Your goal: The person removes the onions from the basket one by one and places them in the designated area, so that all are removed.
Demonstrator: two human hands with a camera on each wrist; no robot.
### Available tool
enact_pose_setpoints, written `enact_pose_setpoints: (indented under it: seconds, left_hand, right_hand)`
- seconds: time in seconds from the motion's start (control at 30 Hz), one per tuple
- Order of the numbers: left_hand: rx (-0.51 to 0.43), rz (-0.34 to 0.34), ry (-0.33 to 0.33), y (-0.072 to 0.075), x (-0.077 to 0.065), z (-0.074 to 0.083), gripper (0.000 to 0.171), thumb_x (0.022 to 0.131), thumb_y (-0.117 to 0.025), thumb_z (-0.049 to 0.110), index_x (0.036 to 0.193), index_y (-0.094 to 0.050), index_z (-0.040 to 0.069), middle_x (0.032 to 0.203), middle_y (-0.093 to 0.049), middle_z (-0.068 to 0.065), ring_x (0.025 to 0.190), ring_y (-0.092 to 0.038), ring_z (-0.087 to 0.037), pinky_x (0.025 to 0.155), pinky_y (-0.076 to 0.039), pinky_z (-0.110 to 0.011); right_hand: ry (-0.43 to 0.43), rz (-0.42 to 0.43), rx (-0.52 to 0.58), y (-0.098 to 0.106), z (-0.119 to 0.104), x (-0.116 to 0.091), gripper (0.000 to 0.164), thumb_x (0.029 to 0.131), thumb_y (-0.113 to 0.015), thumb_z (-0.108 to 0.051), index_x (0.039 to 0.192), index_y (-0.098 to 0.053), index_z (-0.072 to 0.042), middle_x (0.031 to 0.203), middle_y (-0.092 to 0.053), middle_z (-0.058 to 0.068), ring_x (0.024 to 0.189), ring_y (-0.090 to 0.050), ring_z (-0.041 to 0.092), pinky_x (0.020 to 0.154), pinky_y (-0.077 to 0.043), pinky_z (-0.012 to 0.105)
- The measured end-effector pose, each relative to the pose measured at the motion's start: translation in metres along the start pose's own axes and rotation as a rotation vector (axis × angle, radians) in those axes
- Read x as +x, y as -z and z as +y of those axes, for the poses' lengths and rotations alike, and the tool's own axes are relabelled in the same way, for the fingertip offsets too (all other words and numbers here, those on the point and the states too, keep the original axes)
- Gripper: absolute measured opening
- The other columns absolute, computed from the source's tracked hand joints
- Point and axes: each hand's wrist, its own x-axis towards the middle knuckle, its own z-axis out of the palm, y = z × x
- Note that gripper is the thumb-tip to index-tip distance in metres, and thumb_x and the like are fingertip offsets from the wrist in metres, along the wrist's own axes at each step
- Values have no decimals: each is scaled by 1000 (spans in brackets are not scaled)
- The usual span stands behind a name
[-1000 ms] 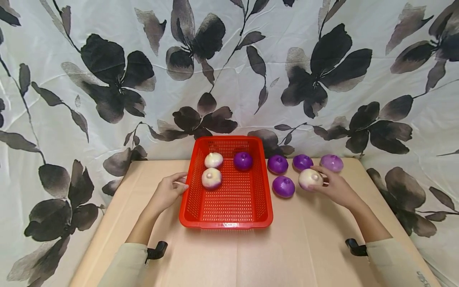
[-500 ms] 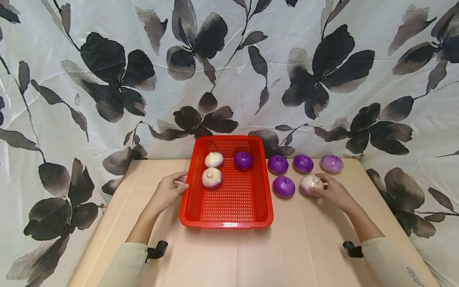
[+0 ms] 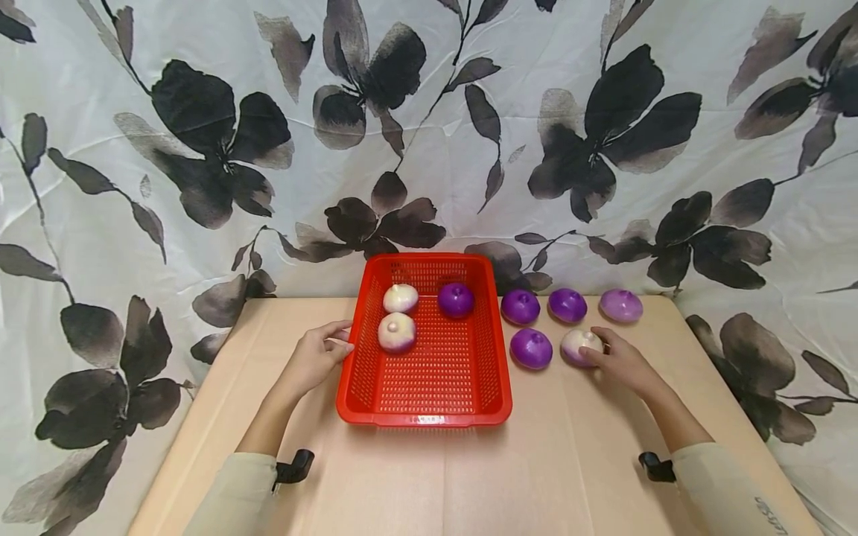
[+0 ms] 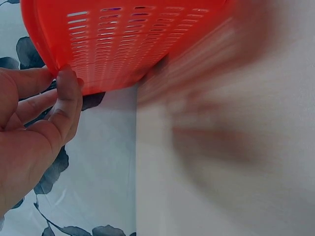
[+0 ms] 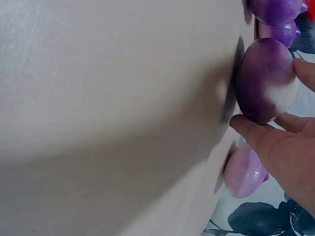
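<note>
My left hand (image 3: 315, 359) pinches the left rim of a red perforated plastic basket (image 3: 429, 421); the left wrist view shows thumb and fingers on the rim of the basket (image 4: 113, 54). Inside the basket are a white onion (image 3: 401, 298), a white-and-purple onion (image 3: 397, 333) and a purple onion (image 3: 456, 300). To the right of the basket, my right hand (image 3: 622, 360) grips another white-and-purple onion (image 3: 579, 348) between thumb and fingers, at or close to the table. Up close, the right wrist view shows this onion's (image 5: 266, 81) purple side.
Purple onions stand around the held one: one to its left (image 3: 531, 348), two behind, a nearer-basket onion (image 3: 520, 307) and a middle onion (image 3: 567, 305), plus a paler onion (image 3: 620, 306) at back right. A floral cloth (image 3: 469, 149) hangs behind the wooden table (image 3: 429, 484).
My right hand has brought its white-and-purple onion lower and slightly toward me, tilting it a little. The left hand and the basket stay in place.
</note>
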Motion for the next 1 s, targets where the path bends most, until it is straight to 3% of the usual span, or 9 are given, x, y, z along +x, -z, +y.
enact_pose_setpoints:
  seconds: [0.4, 0.57, 1.0]
  left_hand:
    - [-2, 7, -8, -2, -1, -2, 48, 95, -66, -4, 142, -56, -6, 113, -68, -25, 85, -71, -20, 76, -64, -46]
    - [2, 5, -11, -3, -2, -3, 49, 95, -66, -3, 143, -55, -6, 114, -67, -24, 86, -72, -23, 78, -63, -52]
    - [6, 3, -8, -3, -2, -2, 49, 95, -66, -3, 143, -55, -5, 115, -68, -24, 87, -72, -23, 76, -63, -47]
  right_hand:
    - [-25, 1, 10, -4, -2, -1, 74, 106, -57, -33, 154, -26, 14, 147, -40, 43, 131, -45, 54, 110, -37, 67]
    - [-10, -9, 51, -5, -3, -2, 73, 106, -56, -29, 154, -23, 16, 153, -31, 43, 138, -38, 60, 114, -34, 68]
    - [7, -11, 75, -6, -1, -2, 69, 107, -56, -27, 153, -27, 16, 155, -31, 42, 140, -35, 61, 116, -33, 67]
